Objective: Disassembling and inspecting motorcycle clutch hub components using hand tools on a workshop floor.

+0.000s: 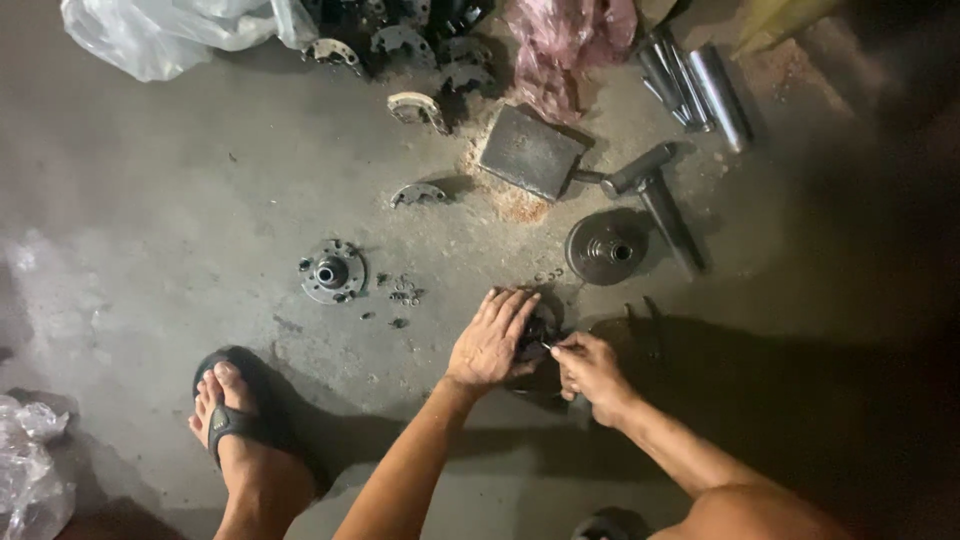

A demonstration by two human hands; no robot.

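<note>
My left hand (pixel 492 340) lies flat over a dark round metal part (pixel 535 335) on the concrete floor, fingers spread across its top. Just to its right, my right hand (pixel 590 372) is closed around a small thin tool whose tip touches the part's edge. Most of the part is hidden under both hands. A round hub plate with holes (pixel 332 271) lies to the left, with several tiny loose bits (pixel 404 293) beside it. A dark disc (pixel 605 248) sits just beyond my hands.
A flat metal block (pixel 530 151), a hammer-like tool (pixel 665 205), steel cylinders (pixel 700 85) and curved shoe-shaped parts (pixel 418 108) lie at the back. Plastic bags are at top left (pixel 170 30) and bottom left (pixel 30 470). My sandalled left foot (pixel 235 425) rests nearby.
</note>
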